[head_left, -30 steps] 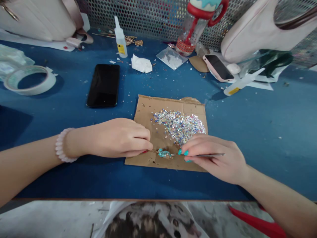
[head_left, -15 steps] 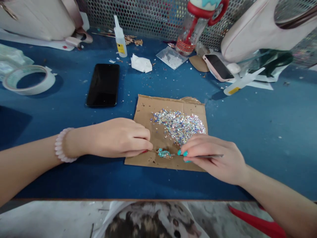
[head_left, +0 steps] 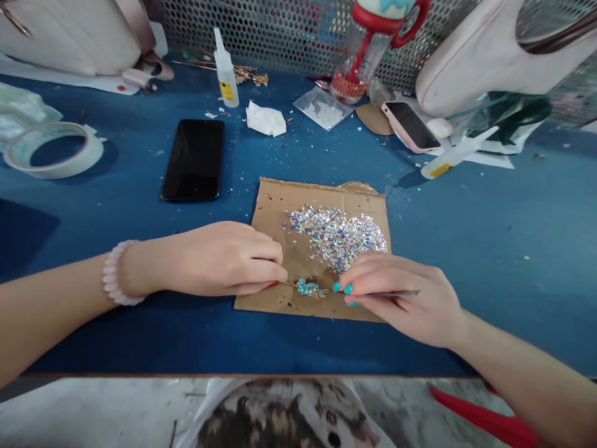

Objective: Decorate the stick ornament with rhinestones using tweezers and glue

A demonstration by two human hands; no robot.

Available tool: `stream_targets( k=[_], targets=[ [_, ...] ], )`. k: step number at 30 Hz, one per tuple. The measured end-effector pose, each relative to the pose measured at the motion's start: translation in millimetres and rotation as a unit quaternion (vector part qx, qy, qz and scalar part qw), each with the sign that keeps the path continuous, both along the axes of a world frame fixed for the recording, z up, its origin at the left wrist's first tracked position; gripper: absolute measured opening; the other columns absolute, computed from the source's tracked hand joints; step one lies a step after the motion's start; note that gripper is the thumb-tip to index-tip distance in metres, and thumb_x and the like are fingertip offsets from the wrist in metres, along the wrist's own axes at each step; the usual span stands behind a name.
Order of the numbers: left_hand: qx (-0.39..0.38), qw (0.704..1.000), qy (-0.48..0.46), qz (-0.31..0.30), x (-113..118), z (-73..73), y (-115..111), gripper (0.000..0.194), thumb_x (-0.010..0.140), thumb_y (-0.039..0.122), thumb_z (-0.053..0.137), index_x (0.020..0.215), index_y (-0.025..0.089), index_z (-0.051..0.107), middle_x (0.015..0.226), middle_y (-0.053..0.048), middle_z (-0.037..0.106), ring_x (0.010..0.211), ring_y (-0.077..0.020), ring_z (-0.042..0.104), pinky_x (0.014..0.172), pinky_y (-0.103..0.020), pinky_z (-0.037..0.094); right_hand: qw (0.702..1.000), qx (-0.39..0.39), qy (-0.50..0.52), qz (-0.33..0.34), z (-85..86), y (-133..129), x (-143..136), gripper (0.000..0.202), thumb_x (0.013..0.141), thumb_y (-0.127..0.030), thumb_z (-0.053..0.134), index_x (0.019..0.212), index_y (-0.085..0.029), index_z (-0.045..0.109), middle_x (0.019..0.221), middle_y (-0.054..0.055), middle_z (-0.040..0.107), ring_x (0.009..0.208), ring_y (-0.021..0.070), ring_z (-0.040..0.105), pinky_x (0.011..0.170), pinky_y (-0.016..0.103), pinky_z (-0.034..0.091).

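Observation:
My left hand [head_left: 233,260] is closed around the thin metal stem of a small ornament [head_left: 308,287] covered in turquoise stones. The ornament is over the lower part of a brown cardboard sheet [head_left: 270,218]. From the right, my right hand [head_left: 401,295] pinches a thin metal tool [head_left: 389,293], its tip at the ornament's right end. Just above the ornament, a heap of small glittering stones [head_left: 338,236] is spread on the cardboard, reaching my right hand's fingers.
Left of the cardboard lies a black phone [head_left: 193,160], with a tape roll [head_left: 53,150] farther left. Behind are a glue bottle [head_left: 226,78], white tissue [head_left: 265,119], a plastic bag [head_left: 323,108] and a cup [head_left: 357,56]. Another glue bottle [head_left: 441,167] and a pink phone [head_left: 411,127] lie right.

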State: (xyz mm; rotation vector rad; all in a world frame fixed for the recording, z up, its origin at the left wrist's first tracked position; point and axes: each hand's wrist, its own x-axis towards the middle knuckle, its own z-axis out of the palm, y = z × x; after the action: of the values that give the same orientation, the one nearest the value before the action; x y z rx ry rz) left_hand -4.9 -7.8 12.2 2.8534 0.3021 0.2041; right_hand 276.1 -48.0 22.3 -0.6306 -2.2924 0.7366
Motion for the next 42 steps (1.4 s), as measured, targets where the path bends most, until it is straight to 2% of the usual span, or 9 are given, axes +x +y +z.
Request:
stream_targets(
  k=[7, 14, 19, 26, 33, 38, 42],
  targets=[
    [0.002, 1.000, -0.001, -0.001, 0, -0.1, 0, 0.022, 0.098, 0.020, 0.041, 0.107, 0.019, 0.061, 0.093, -0.006, 0.065, 0.076, -0.0162, 0.058, 0.066, -0.029, 0.039, 1.000, -0.006, 0.007, 0.003, 1.9, 0, 0, 0.009, 0.090, -0.013, 0.058, 0.086, -0.019, 0.063, 0.079, 0.003, 0.072, 0.076, 0.0130, 0.069, 0.076, 0.028, 0.058],
    [-0.003, 1.000, -0.002, -0.001, -1, -1.1, 0, 0.022, 0.098, 0.020, 0.042, 0.107, 0.020, 0.061, 0.094, -0.006, 0.065, 0.076, -0.0158, 0.058, 0.066, -0.029, 0.040, 0.999, 0.015, -0.003, -0.028, 4.6, 8, 10, 0.008, 0.088, -0.013, 0.062, 0.086, -0.021, 0.063, 0.080, 0.003, 0.073, 0.078, 0.0132, 0.070, 0.084, 0.029, 0.057],
    [0.003, 1.000, -0.005, -0.001, -2, -1.1, 0, 0.022, 0.098, 0.021, 0.042, 0.108, 0.020, 0.061, 0.096, -0.007, 0.066, 0.079, -0.0157, 0.059, 0.069, -0.028, 0.042, 1.000, 0.018, -0.004, 0.007, 6.3, 18, 20, 0.008, 0.090, -0.017, 0.059, 0.087, -0.022, 0.064, 0.080, 0.002, 0.071, 0.080, 0.0135, 0.070, 0.079, 0.029, 0.058],
    [0.003, 1.000, -0.011, 0.003, -2, -0.8, -1, 0.021, 0.097, 0.020, 0.042, 0.108, 0.020, 0.061, 0.095, -0.006, 0.066, 0.078, -0.0148, 0.060, 0.067, -0.027, 0.043, 1.000, 0.022, -0.013, 0.006, 6.5, 22, 25, 0.009, 0.090, -0.017, 0.059, 0.086, -0.023, 0.065, 0.078, 0.000, 0.071, 0.078, 0.0130, 0.069, 0.076, 0.028, 0.056],
    [0.012, 1.000, -0.017, 0.004, -2, 2.0, -1, 0.021, 0.096, 0.020, 0.044, 0.107, 0.019, 0.061, 0.095, -0.006, 0.066, 0.076, -0.0140, 0.060, 0.067, -0.025, 0.044, 0.998, -0.059, -0.016, 0.020, 7.1, 29, 35, 0.006, 0.086, -0.015, 0.063, 0.084, -0.021, 0.065, 0.081, 0.000, 0.072, 0.077, 0.0120, 0.069, 0.073, 0.024, 0.056],
    [0.009, 1.000, -0.015, 0.003, -3, -0.1, -1, 0.020, 0.095, 0.019, 0.047, 0.109, 0.020, 0.060, 0.096, -0.007, 0.066, 0.079, -0.0142, 0.061, 0.069, -0.025, 0.045, 0.991, -0.121, 0.049, -0.037, 2.3, 37, 41, 0.003, 0.084, -0.024, 0.066, 0.086, -0.021, 0.066, 0.084, 0.002, 0.071, 0.079, 0.0136, 0.068, 0.072, 0.026, 0.055],
    [0.017, 1.000, -0.012, 0.004, -4, -1.8, -1, 0.020, 0.095, 0.020, 0.046, 0.110, 0.019, 0.059, 0.096, -0.007, 0.065, 0.078, -0.0146, 0.060, 0.068, -0.026, 0.044, 0.969, -0.163, 0.136, -0.123, -4.8, 47, 43, 0.011, 0.080, -0.028, 0.072, 0.083, -0.020, 0.066, 0.105, 0.004, 0.067, 0.096, 0.0158, 0.065, 0.085, 0.032, 0.053]
  ],
)
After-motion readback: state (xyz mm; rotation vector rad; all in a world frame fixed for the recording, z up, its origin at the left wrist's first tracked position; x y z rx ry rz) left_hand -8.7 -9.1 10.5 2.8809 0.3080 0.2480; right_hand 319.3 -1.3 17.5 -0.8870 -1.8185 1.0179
